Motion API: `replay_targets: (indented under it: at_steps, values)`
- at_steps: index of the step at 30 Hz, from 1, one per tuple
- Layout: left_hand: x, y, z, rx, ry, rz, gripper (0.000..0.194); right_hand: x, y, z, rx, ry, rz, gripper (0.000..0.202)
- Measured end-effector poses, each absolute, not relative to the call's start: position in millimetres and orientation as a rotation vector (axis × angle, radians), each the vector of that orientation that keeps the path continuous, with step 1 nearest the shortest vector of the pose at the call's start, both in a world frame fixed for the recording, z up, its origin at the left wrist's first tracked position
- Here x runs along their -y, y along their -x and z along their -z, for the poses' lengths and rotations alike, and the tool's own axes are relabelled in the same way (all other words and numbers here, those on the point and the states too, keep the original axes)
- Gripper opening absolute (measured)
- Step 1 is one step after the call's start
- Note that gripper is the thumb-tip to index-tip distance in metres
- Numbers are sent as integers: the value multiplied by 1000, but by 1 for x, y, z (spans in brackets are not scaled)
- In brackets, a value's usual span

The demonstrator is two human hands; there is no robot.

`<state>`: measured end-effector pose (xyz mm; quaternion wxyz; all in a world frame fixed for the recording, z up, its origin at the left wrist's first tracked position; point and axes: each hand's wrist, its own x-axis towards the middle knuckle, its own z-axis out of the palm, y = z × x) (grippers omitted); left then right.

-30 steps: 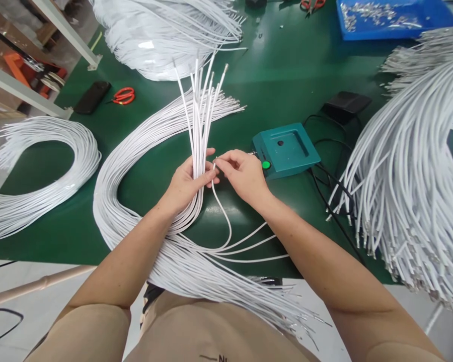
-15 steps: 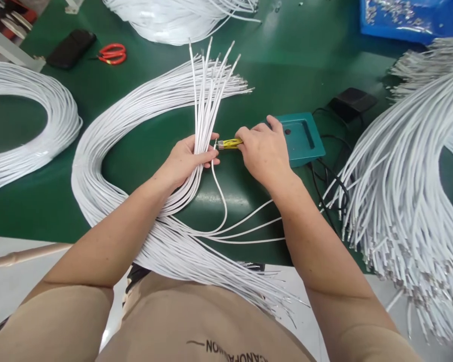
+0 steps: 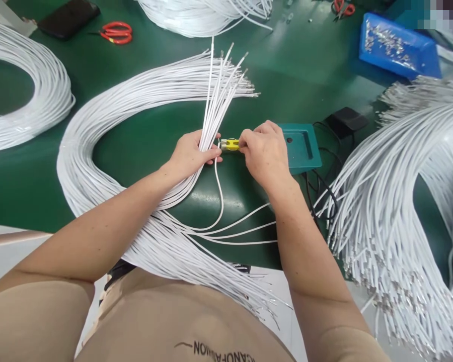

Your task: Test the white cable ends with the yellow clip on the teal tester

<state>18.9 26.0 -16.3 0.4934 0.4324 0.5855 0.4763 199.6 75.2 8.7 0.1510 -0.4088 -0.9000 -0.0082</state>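
Observation:
My left hand (image 3: 194, 150) is closed around a fan of white wires (image 3: 216, 108) whose metal-tipped ends point up and away. One single white wire (image 3: 221, 188) is pinched at its end between the thumb and fingers, and it curves down toward the table. My right hand (image 3: 265, 151) grips a short yellow tool with a metal end (image 3: 232, 145); its exact kind is not clear. That metal end meets the tip of the single wire, or nearly so. A large bundle of white wires (image 3: 86, 120) curls around behind and below my left hand.
Just beyond my right hand lies a teal tray-like box (image 3: 304, 146), with black cables and a black block (image 3: 346, 121) close by. More white wires (image 3: 381, 201) spread at right. A blue tray (image 3: 419, 53) holds small metal pieces. Red-handled scissors (image 3: 116, 32) and a black case (image 3: 68, 19) lie upper left.
The camera view has shifted, bringing more of the blue tray and a second pair of red scissors into sight. The yellow tool appears turned in my right hand; both hands keep their holds.

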Motion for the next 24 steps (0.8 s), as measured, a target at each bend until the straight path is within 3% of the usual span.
replay_targets:
  at_steps: [10,17,21,24]
  values:
    - [-29,-18,30,-1435,-1198,-1137,40,-72,-202,-13,2527,1250,40,21]
    - [-26,-16,19,-1407,-1131,-1099,42,-81,-222,-3,2266,1562,280,41]
    - [-23,-10,12,-1417,-1113,-1113,45,-74,-216,-11,2233,1503,218,37]
    - [-20,-6,9,-1355,-1097,-1199,46,-56,-203,-26,2309,1258,-34,32]
